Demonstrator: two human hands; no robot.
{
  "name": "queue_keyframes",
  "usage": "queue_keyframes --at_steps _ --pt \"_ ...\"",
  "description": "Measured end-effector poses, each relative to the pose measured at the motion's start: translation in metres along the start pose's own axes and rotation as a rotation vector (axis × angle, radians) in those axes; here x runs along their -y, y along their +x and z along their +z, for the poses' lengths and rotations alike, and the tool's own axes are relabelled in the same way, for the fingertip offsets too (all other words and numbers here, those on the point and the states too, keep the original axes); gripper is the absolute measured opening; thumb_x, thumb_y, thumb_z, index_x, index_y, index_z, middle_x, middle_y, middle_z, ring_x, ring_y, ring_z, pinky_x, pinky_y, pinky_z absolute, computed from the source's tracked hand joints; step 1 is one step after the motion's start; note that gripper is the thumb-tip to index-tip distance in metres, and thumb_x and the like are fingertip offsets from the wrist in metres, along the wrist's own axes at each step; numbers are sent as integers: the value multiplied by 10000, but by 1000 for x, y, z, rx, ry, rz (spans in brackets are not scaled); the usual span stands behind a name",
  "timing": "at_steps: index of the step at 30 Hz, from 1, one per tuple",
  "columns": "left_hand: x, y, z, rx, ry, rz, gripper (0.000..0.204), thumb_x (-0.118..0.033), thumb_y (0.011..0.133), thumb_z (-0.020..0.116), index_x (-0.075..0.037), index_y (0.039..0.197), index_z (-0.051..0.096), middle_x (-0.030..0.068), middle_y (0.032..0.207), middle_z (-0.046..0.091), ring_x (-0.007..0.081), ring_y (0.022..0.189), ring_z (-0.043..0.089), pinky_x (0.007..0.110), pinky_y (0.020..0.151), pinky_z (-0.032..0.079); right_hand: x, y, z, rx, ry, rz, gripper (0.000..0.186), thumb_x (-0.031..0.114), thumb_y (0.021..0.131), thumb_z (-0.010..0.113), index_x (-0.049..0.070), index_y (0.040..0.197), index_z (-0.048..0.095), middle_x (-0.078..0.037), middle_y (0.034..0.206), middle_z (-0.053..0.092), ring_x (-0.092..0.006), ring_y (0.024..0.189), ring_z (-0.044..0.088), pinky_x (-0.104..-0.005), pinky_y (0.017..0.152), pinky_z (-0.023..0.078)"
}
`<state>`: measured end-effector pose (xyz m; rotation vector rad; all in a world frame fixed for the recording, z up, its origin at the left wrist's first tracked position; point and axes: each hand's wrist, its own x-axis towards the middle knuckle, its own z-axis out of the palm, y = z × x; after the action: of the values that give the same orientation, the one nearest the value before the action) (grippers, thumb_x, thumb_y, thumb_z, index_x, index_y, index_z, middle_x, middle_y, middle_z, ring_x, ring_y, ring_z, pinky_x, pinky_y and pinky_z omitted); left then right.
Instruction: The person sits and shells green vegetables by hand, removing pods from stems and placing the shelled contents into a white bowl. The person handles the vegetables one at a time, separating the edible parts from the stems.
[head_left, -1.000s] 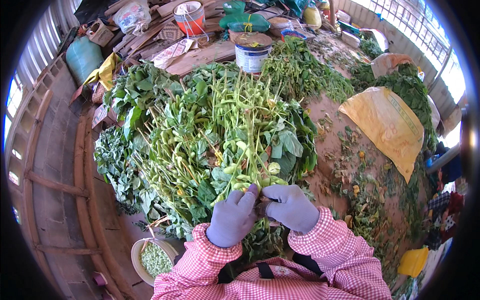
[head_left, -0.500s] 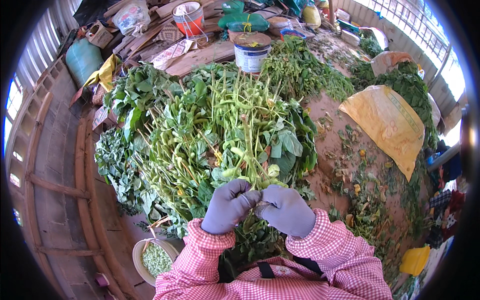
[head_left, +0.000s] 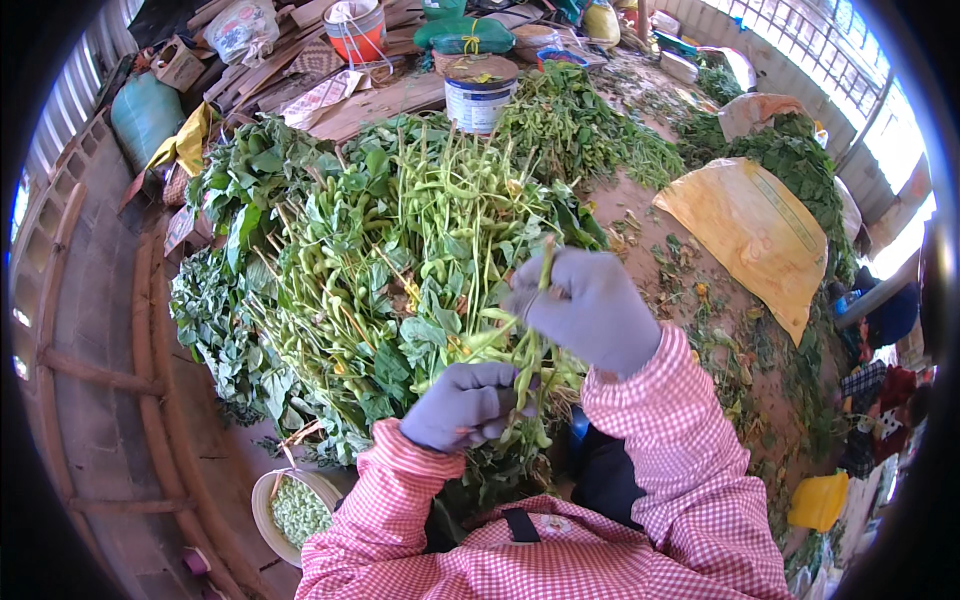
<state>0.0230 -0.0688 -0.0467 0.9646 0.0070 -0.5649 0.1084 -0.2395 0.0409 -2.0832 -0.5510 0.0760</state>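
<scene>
In front of my body a green bean stalk (head_left: 528, 372) hangs with plump pods and a few leaves. My right hand (head_left: 595, 310), in a grey glove and slightly blurred, is closed round its upper part, and the cut end pokes out above the fingers. Lower and to the left, my gloved left hand (head_left: 455, 408) has its fingers curled against the hanging pods; its fingertips are partly hidden behind them. Just beyond both hands lies a big heap of bean plants (head_left: 350, 270) thick with pods and leaves.
A white bucket (head_left: 262, 515) of shelled green beans stands at lower left. Behind the heap is a lidded white tub (head_left: 478, 105). To the right are a yellow woven sack (head_left: 745, 230), scattered leaves and a yellow container (head_left: 818, 502). Wooden rails (head_left: 150, 400) run along the left wall.
My hands, close together before, have separated: the right rose up the stalk, the left dropped slightly. The stalk now hangs lower, and the whole view has shifted a little.
</scene>
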Motion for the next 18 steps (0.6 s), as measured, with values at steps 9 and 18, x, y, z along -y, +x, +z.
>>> queue_keyframes --at_steps 9,18 --pt "14 -12 -74 1 -368 217 205 -154 913 563 41 966 596 34 686 565 43 397 367 182 330 231 -11 -19 -112 -308 321 183 205 163 863 640 -4 982 622 15 723 595 -22 519 447 -191 459 329" --pt "37 17 -75 -143 -328 92 233 -206 919 554 0 1021 595 16 751 591 45 457 376 163 371 271 4 -73 -192 -445 315 36 246 149 839 647 -16 1015 603 -46 757 624 -39 489 441 -204 444 326"
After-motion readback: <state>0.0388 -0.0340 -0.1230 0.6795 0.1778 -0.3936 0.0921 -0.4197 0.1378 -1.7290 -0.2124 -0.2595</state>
